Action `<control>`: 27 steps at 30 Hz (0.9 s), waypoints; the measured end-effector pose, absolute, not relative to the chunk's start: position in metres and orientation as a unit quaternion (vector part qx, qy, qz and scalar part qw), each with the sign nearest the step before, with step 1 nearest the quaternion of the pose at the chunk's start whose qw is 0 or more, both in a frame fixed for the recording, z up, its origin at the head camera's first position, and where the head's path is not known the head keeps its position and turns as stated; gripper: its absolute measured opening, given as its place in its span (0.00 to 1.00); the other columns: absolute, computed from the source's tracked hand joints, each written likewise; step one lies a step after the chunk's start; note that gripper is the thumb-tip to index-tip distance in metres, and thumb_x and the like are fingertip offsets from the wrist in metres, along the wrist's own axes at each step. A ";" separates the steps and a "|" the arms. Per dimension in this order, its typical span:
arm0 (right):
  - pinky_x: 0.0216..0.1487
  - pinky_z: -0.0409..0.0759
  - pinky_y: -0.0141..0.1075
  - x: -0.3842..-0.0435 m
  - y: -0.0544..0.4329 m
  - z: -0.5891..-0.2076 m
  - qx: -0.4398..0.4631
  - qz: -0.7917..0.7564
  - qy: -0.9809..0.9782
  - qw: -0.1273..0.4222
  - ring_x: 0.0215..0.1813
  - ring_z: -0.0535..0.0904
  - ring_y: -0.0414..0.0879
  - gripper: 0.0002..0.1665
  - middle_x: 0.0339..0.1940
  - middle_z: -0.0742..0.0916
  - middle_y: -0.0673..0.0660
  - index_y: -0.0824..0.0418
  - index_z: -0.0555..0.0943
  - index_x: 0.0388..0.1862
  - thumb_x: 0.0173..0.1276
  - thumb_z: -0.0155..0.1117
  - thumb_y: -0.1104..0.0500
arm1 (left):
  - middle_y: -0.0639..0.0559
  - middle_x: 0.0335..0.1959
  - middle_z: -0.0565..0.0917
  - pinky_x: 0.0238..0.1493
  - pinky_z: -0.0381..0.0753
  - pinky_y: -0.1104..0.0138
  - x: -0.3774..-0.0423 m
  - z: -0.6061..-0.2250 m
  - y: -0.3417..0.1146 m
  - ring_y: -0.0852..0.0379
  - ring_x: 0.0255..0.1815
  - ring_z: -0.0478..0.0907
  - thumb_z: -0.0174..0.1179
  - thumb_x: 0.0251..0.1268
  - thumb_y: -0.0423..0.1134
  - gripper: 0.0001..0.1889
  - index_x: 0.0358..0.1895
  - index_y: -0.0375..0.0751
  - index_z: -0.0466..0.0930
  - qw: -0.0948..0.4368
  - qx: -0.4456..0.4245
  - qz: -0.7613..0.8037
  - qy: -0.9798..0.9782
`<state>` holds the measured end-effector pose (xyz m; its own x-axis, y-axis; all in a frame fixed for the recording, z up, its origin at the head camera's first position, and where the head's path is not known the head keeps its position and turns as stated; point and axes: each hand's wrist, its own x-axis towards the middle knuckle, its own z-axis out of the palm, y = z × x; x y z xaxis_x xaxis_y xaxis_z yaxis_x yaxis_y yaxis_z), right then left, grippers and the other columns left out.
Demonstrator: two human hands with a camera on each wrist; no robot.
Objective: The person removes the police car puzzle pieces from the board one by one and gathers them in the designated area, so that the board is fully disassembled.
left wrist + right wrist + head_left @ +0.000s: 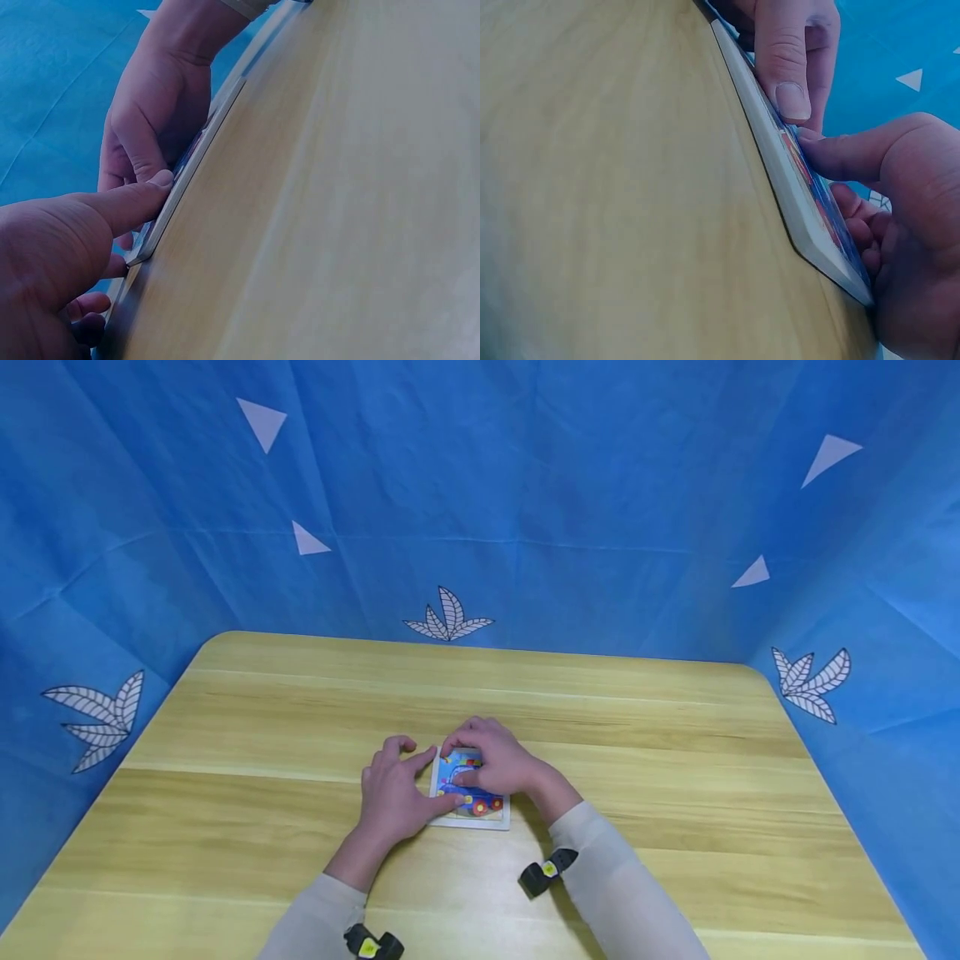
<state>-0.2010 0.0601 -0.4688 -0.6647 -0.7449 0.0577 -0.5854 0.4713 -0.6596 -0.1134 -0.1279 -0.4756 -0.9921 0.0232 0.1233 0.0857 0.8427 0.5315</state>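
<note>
A small jigsaw puzzle (480, 826) lies flat on the table, a colourful vehicle with red-and-yellow wheels pictured inside its pale frame. My left hand (393, 795) is at its left side: the straight thumb rests on the picture near the lower left, and the index fingertip is at the upper left edge. From the far right, my right hand (504, 766) arches over the puzzle, bent index finger at the top left and thumb on the middle of the picture. In the right wrist view, both thumbs touch down close together. I cannot tell whether the right fingers pinch a piece.
The wooden table (660, 777) extends around the puzzle on all sides. A blue cloth (525, 485) with white triangles and leaf drawings hangs behind it and at both sides. Each wrist wears a black strap, the right one (549, 872) close to the tabletop.
</note>
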 end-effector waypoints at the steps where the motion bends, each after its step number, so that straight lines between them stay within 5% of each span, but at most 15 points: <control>1: 0.60 0.65 0.48 -0.201 0.060 -0.469 -0.393 -0.332 0.850 0.117 0.55 0.70 0.46 0.18 0.51 0.79 0.47 0.49 0.83 0.50 0.61 0.75 0.57 | 0.44 0.58 0.67 0.46 0.61 0.52 -0.113 -0.476 -0.128 0.44 0.52 0.67 0.78 0.41 0.64 0.46 0.65 0.42 0.79 0.057 -0.028 -0.280 -0.958; 27: 0.51 0.71 0.41 -0.207 0.061 -0.472 -0.397 -0.350 0.841 0.110 0.48 0.72 0.42 0.21 0.47 0.80 0.46 0.49 0.85 0.51 0.57 0.77 0.55 | 0.44 0.58 0.67 0.45 0.60 0.52 -0.114 -0.477 -0.129 0.44 0.52 0.66 0.77 0.42 0.65 0.46 0.65 0.41 0.79 0.061 -0.031 -0.274 -0.959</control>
<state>-0.2065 0.0613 -0.4720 -0.6605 -0.7452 0.0918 -0.5906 0.4401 -0.6763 -0.1138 -0.1289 -0.4771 -0.9907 0.0258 0.1334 0.0923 0.8481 0.5217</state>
